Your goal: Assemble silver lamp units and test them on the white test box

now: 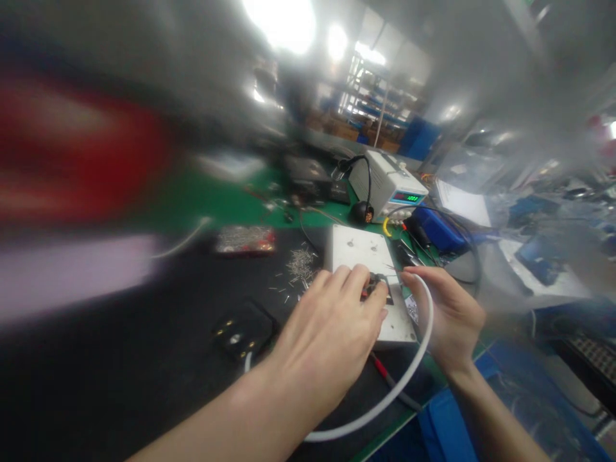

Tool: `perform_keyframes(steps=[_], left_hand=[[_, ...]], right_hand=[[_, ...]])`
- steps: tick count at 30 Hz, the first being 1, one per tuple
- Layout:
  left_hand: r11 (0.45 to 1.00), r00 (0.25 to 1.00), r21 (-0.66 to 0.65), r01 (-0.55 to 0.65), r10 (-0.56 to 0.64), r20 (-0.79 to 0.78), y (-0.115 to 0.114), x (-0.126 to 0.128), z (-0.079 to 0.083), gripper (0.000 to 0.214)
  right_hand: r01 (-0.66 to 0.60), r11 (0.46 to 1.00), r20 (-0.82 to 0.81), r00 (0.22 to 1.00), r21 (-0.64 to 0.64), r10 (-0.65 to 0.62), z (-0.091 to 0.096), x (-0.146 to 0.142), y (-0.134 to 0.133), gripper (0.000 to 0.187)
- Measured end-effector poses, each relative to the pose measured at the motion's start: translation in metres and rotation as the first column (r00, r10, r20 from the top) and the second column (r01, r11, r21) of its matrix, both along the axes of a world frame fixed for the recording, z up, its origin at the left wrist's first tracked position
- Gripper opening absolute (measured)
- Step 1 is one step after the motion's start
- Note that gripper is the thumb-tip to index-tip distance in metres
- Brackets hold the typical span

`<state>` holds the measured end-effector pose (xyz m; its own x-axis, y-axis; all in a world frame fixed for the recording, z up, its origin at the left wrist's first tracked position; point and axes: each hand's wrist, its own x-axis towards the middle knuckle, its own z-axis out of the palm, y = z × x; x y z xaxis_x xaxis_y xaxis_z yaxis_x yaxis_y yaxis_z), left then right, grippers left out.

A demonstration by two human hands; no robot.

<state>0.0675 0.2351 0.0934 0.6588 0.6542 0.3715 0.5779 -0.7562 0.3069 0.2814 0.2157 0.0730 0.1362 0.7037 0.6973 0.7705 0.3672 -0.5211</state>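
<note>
The half-curled left hand [332, 321] covers the white box [359, 250]'s black fitting [374, 280], perhaps steadying it, grip unclear; the right hand [445, 314] pinches the white cable [430, 314]'s end, seemingly for control.

Light: we see glaring white lamps [283, 22] overhead, their edges blurred.
Back of the room: we make out shelving [380, 109], brown boxes [344, 130] and a large blue shape [419, 138].
Upper reaches: grey and too smeared for us to read.
Bench surface: we look down on a green top [202, 202], partly covered by a black mat [183, 378].
</note>
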Motion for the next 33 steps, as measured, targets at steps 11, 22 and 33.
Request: perform_keyframes(steps=[11,22,33], left_hand=[[0.991,0.995,-0.127,-0.041,0.052,0.084,-0.001,0.003,-0.003,0.030],[0.994,0.995,-0.103,-0.029,0.039,0.093,-0.002,0.001,-0.005,0.032],[0.992,0.990,-0.118,-0.043,0.058,0.131,-0.006,0.002,-0.010,0.037]], right_hand=[[-0.081,0.996,0.067,0.995,0.040,0.078,-0.001,0.002,0.004,0.011],[-0.129,0.992,0.092,0.988,0.013,0.127,-0.002,0.003,0.007,0.014],[-0.137,0.980,-0.252,0.963,-0.146,0.097,0.006,-0.016,0.011,0.008]])
